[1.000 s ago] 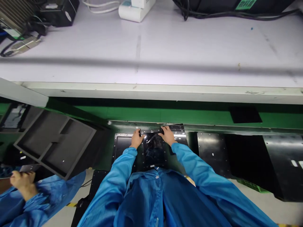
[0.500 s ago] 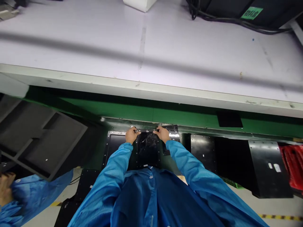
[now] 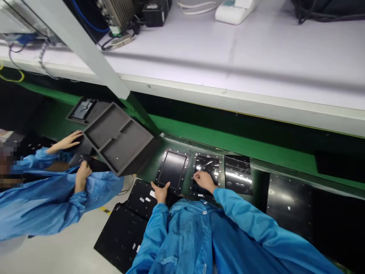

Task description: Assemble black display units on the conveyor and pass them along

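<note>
My left hand (image 3: 160, 191) is open, thumb and forefinger spread, at the near edge of a black panel with a raised rectangular frame (image 3: 172, 169). Whether it touches that panel I cannot tell. Over a glossy black panel (image 3: 208, 163) with rivet-like dots along its border is my right hand (image 3: 205, 181). Its fingers are curled together, and anything between them is hidden. Another shiny black panel (image 3: 238, 175) lies just to the right of it. All three rest side by side on the green surface.
A grey foam-lined box (image 3: 125, 142) sits tilted at the left, with a co-worker's hand (image 3: 66, 142) by it. Stacked black plates (image 3: 122, 232) stand at lower left. A white shelf (image 3: 185, 68) overhangs the green bench, with a slanted post (image 3: 85, 49). More black panels (image 3: 289, 205) lie right.
The view has swung left. Both hands have left the glossy panel's far edge; my left hand is now by the framed panel's near edge, my right hand over the glossy panel.
</note>
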Available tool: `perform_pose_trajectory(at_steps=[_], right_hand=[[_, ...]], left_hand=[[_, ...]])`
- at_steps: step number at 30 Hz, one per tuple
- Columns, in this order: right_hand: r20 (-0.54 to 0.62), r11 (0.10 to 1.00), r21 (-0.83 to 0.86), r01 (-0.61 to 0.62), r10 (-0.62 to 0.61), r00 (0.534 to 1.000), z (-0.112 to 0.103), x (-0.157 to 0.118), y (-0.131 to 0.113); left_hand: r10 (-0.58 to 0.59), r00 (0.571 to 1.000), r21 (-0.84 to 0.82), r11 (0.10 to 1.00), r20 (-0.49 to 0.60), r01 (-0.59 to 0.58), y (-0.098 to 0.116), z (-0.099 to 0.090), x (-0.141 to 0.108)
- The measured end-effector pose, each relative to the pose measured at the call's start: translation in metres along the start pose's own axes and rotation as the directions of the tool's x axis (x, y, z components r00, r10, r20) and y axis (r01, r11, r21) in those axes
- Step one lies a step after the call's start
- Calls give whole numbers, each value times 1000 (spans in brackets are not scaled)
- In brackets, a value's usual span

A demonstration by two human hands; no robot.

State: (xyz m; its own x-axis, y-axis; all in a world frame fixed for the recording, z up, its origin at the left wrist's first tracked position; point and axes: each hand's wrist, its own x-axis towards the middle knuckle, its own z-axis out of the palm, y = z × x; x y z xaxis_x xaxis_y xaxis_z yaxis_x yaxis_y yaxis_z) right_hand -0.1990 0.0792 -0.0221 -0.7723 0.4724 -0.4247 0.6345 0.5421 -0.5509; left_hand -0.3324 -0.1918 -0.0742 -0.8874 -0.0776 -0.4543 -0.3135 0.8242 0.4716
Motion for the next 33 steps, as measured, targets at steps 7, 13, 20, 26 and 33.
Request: perform_pose_trajectory(at_steps=[7,13,20,26,33], right_hand=[[263,986,95,138,-159,952,57,-3,-90],[67,966,-160,202,-194,979,67,-15,-99],[179,954,-97,283,-263,948,76,-43,-102],[75,925,372,82,-118,990,39,-54,-120],[-150,795,596,-110,244,958,30,-60,-55]], left_hand=[[-159,987,-434,889,9,147,1,7,10],[-258,962,-497,825,91,268,15,9,5],[-145,979,-539,818,144,200,1,-24,-17],[447,882,-264,841,-150,-472,-9,-57,-91],[738,635,-278,674,227,-684,28,-27,-117]])
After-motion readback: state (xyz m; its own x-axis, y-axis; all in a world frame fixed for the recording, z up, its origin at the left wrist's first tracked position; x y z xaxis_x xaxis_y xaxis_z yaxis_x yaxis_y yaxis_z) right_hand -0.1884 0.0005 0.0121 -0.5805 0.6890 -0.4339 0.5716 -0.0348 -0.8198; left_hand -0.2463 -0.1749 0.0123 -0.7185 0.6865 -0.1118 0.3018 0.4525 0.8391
